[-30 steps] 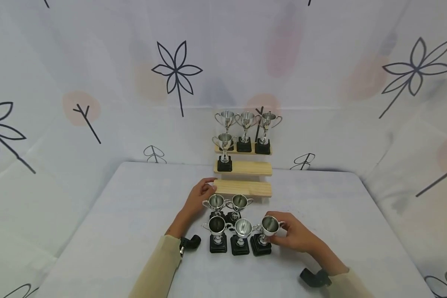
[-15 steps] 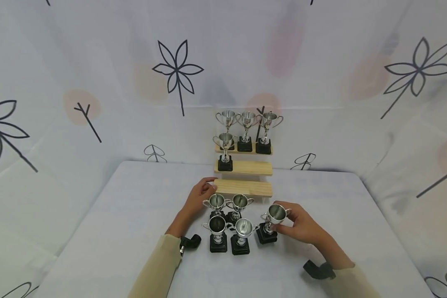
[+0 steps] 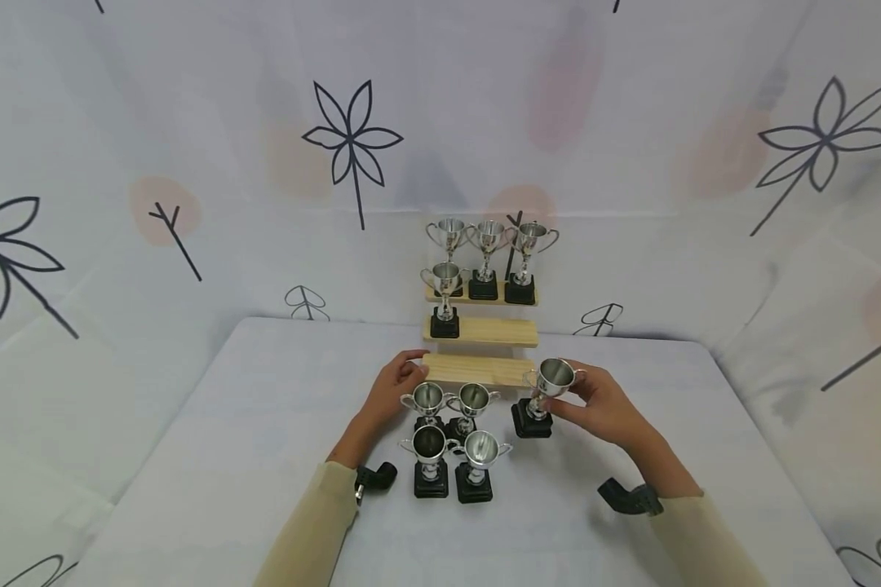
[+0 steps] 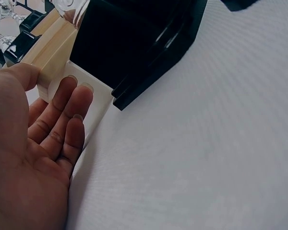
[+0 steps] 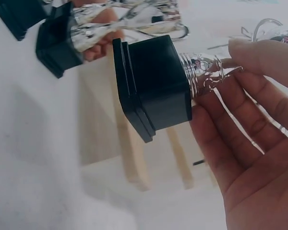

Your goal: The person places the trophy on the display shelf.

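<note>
My right hand (image 3: pixel 604 406) grips a silver trophy cup (image 3: pixel 555 378) by its stem, just right of the lowest wooden step (image 3: pixel 477 368). The right wrist view shows the cup's black square base (image 5: pixel 156 86) tilted sideways, held off the table. At the left end of that step, my left hand (image 3: pixel 391 393) holds the tiered display stand, its thumb (image 4: pixel 25 75) against the wood and other fingers along the white side support (image 4: pixel 98 93). Two trophies (image 3: pixel 429 444) (image 3: pixel 480 450) stand in front, with two more (image 3: pixel 427 398) (image 3: pixel 474 399) close behind them before the stand.
Three trophies (image 3: pixel 451 234) (image 3: pixel 489 236) (image 3: pixel 532 238) stand on the top step (image 3: pixel 431 295). One trophy (image 3: pixel 445 280) is at the left of the middle step (image 3: pixel 495 330). A white table (image 3: pixel 264 408) lies under everything, and a patterned cloth (image 3: pixel 631 122) hangs behind.
My right hand has lifted the trophy from the right end of the front row and carried it forward and slightly right, beside the lowest step. The left hand stays at the stand.
</note>
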Action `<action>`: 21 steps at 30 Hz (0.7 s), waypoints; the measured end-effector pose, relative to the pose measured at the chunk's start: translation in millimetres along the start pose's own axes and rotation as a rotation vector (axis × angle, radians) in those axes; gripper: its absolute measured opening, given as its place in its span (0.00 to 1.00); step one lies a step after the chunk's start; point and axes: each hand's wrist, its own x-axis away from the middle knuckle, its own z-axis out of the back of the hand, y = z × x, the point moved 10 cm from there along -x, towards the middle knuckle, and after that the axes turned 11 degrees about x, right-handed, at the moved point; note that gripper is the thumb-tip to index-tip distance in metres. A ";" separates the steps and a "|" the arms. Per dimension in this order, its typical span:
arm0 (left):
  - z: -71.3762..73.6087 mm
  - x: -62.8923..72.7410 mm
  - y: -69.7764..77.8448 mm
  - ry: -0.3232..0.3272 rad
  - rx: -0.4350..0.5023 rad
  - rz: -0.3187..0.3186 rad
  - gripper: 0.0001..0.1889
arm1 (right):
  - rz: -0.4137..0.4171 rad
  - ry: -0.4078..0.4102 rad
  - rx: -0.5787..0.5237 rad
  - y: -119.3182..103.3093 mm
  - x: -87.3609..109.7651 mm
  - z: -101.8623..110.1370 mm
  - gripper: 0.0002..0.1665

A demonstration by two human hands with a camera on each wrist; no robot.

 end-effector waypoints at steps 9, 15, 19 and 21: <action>0.7 -1.3 -3.1 0.017 0.016 -0.004 0.22 | -0.063 0.041 -0.023 0.7 -21.3 5.8 0.17; 0.6 -1.4 -2.2 0.046 0.017 -0.020 0.22 | -0.083 0.102 -0.073 3.2 -38.0 12.1 0.18; 0.9 -2.3 -3.3 0.040 0.023 -0.018 0.21 | -0.104 0.130 -0.089 2.8 -50.5 15.3 0.16; 0.9 -2.4 -3.8 0.030 0.027 -0.015 0.21 | -0.120 0.135 -0.090 2.7 -56.1 15.9 0.15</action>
